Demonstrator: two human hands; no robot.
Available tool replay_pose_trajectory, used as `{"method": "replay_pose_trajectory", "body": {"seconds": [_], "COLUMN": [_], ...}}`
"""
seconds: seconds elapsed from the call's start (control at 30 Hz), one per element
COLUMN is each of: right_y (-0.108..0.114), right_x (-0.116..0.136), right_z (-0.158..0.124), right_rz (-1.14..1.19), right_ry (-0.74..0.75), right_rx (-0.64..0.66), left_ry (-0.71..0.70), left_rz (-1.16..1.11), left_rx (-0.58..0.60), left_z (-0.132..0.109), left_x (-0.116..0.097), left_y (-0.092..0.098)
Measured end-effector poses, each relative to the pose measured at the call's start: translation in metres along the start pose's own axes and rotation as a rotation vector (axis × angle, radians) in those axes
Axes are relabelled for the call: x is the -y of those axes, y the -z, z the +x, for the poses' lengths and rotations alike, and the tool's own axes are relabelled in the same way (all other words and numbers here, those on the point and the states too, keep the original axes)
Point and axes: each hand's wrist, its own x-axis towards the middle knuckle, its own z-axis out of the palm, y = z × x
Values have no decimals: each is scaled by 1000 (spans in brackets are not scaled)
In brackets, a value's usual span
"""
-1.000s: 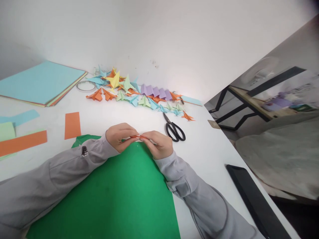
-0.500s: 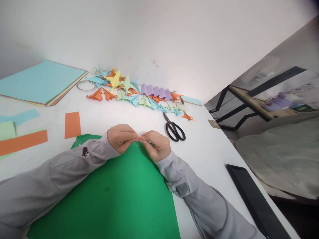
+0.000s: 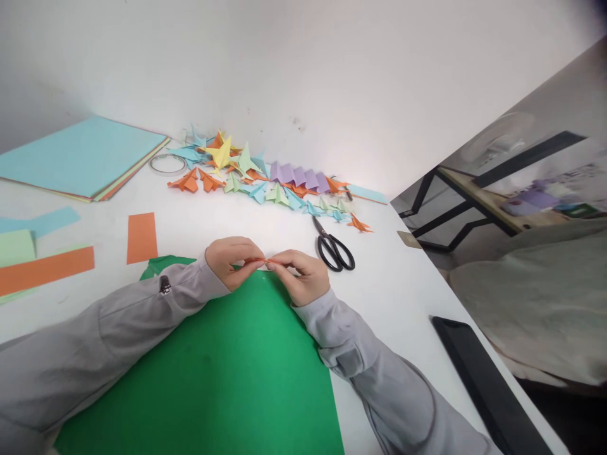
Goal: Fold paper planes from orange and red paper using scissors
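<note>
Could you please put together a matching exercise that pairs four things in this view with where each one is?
Things:
1. Black-handled scissors
2. Small orange paper piece
3. Stack of paper sheets
4. Pleated purple paper

Places:
A. Pinched in the fingertips of the left hand and the right hand
B. Among the folded paper figures along the wall
C. On the white table, beyond and to the right of the right hand
D. At the far left, light blue on top

Right pairs: 1-C, 2-A, 3-D, 4-B
</note>
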Motion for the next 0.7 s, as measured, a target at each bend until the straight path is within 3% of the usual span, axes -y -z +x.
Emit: {"method": "replay_pose_trajectory", "body": {"seconds": [0.5,0.7], "right_y": [-2,-1], "right_x": [0,-1], "right_z": [0,1], "right_rz": [-12,6], "right_ry": [32,-30], "right_rx": [15,-56], "left_ry": [-106,-104], "left_rz": [47,39], "left_rx": [-31,-44], "left_z": [2,2], "left_x": [2,3], "left_y": [0,1]}}
